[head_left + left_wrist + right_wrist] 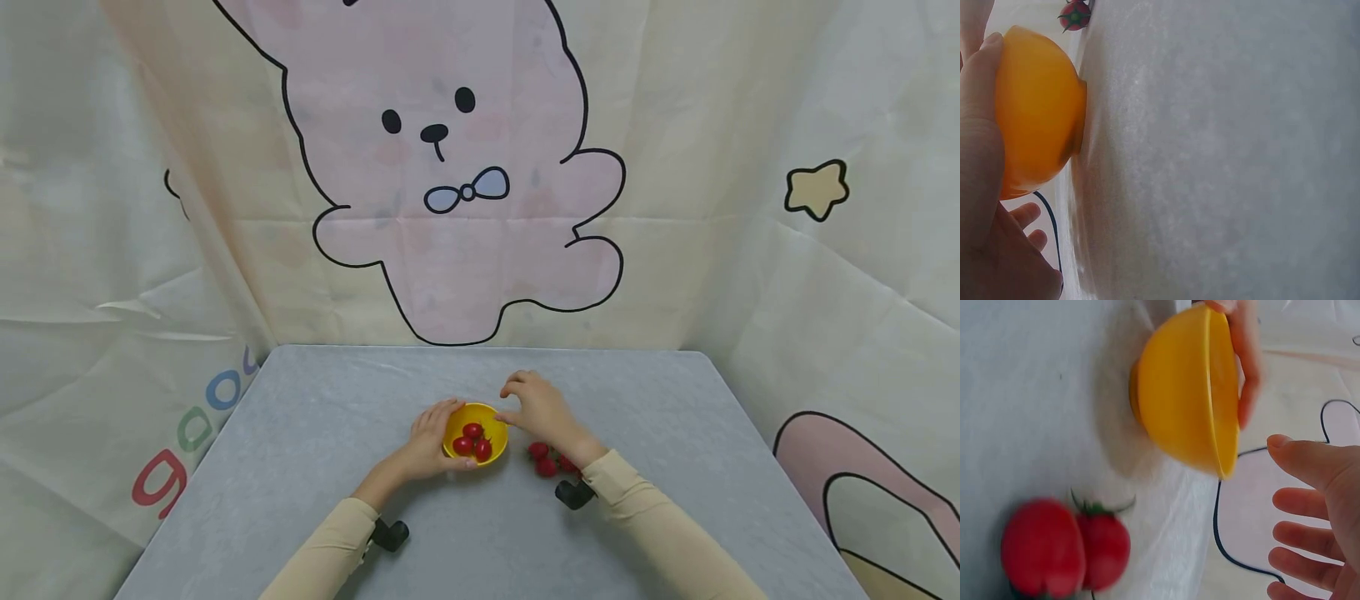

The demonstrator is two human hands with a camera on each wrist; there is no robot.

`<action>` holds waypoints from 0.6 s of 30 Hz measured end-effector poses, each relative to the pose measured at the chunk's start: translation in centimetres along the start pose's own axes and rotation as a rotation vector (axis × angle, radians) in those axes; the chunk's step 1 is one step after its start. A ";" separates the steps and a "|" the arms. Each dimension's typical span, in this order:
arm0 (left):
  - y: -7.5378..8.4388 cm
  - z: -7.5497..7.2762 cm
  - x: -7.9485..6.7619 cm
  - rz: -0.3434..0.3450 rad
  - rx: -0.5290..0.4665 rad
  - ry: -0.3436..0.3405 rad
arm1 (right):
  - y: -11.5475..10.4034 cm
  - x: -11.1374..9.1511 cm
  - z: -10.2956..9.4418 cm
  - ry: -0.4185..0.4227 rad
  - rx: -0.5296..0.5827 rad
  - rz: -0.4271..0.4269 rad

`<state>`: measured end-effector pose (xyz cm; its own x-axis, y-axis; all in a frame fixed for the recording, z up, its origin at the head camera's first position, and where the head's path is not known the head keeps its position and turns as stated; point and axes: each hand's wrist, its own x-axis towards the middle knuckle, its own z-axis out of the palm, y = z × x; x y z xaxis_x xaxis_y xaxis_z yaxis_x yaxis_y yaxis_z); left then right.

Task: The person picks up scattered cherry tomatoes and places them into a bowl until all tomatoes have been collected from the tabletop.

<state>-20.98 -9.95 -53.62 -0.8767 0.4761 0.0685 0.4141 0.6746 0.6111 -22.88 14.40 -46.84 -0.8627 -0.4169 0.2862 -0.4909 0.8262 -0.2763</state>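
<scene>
A yellow bowl (498,429) stands upright on the table with three small red tomatoes (483,450) inside. My left hand (431,440) grips the bowl from its left, thumb at the near rim and fingers along the far rim. Just off the bowl's right rim, my right hand (542,410) is raised with loosely bent fingers and holds nothing. In the right wrist view its thumb and fingers stand apart, away from the bowl. Several more tomatoes (546,467) lie on the table right of the bowl, partly hidden under the right wrist; one (1105,550) shows green sepals.
The table (337,417) has a grey cloth-like top. Behind it hangs a pale curtain (660,250) with a pink cartoon bear, and similar curtains close off both sides. Black camera mounts (574,495) jut out from both wrists.
</scene>
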 end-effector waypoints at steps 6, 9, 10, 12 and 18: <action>0.0 -0.1 -0.1 -0.004 -0.003 0.002 | 1.1 -0.8 -1.4 -0.004 -0.001 0.035; 0.0 -0.1 -0.1 -0.006 -0.006 0.006 | 1.7 -1.3 -1.7 0.003 -0.001 0.042; 0.0 0.0 -0.1 -0.009 -0.004 0.004 | 1.9 -1.5 -1.8 0.007 -0.003 0.043; 0.0 0.0 -0.1 -0.006 -0.009 0.005 | 2.4 -1.9 -1.9 0.014 -0.013 0.051; 0.0 0.0 0.0 -0.015 -0.014 -0.002 | 3.4 -2.9 -2.1 0.016 -0.017 0.063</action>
<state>-20.92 -9.94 -53.59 -0.8822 0.4673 0.0574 0.3974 0.6737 0.6231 -21.84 19.22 -46.69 -0.8899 -0.3575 0.2833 -0.4332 0.8570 -0.2791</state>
